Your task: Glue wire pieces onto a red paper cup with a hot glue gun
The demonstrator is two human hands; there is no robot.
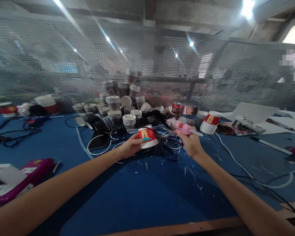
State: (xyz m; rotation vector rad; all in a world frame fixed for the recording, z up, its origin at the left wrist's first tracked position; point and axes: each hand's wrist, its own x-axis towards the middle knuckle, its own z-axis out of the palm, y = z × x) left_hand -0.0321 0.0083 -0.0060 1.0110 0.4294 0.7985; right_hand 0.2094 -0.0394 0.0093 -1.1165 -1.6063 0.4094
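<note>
My left hand (131, 146) is closed around a red and white paper cup (147, 136), held on its side above the blue table (142, 193). My right hand (191, 142) grips a pink glue gun (184, 127) whose pale glue stick points to the right, its nozzle end close to the cup. Just behind my hands lies a tangle of white and black cables (167, 144). A pile of finished cups with wire handles (120, 100) is stacked further back against the mesh screen.
A stack of red and white cups (210, 123) and a red drink can (176, 108) stand at the back right. White sheets (255, 113) lie far right. A magenta box (22, 178) sits at the left. Cables run across both sides.
</note>
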